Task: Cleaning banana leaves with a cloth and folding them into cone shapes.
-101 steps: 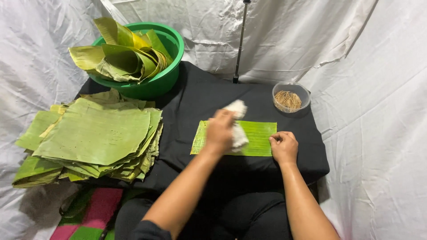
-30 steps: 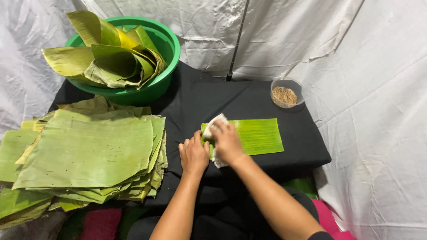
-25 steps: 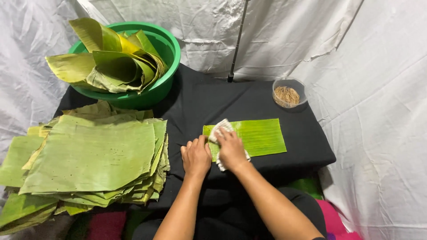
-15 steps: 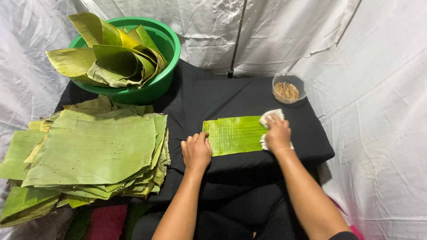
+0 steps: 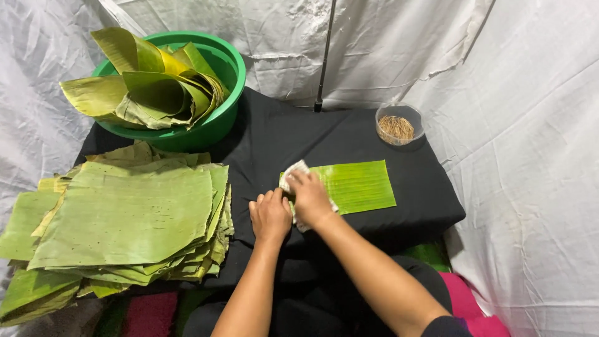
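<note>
The black table (image 5: 374,134) carries a rectangular green leaf piece (image 5: 359,185). The step in hand looks like wiping it — the right hand (image 5: 310,198) presses a whitish cloth (image 5: 293,175) flat on the leaf's left end; the left hand (image 5: 270,215), fingers together, rests beside. Next, a stroke needs the leaf held steady. The cloth is mostly hidden — its grip unclear.

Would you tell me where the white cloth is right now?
The white cloth lies under the right hand on the left end of the green leaf piece, mid-table, beside the left hand.
</note>
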